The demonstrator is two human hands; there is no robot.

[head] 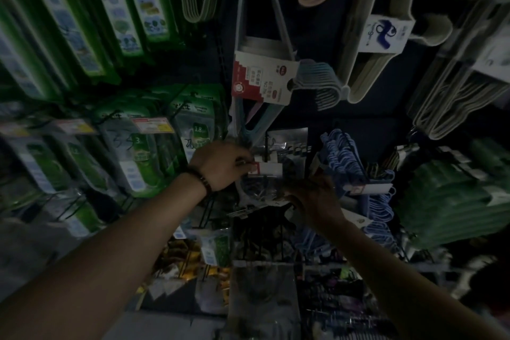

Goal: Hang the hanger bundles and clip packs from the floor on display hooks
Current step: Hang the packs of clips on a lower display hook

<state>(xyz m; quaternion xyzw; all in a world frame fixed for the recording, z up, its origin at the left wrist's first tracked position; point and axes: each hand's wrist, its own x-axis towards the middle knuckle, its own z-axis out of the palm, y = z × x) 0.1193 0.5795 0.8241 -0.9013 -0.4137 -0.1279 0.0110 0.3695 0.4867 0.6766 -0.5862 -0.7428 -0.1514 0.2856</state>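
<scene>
My left grip (220,165) pinched the stiff white-and-red header card (266,169) of a clip pack (256,188), held at a thin wire hook (266,146). My right grip (311,197) met its crinkly clear bag from below; it was too dark to tell whether it clasped. I judged this pack nearly hung. Smooth blue hanger bundles (339,146) hung beside it, and the floor was out of view.

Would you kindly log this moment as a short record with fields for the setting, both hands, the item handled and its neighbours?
setting: dim shop wall, goods hanging on hooks
left hand: bracelet at wrist, pinches the clip pack by its white header card
right hand: at the pack's lower right edge; grip unclear
display hook: black, at the card's top; threaded or not, cannot tell
left neighbour: green packets
right neighbour: blue hanger bundle
above: carded hanger bundle
</scene>
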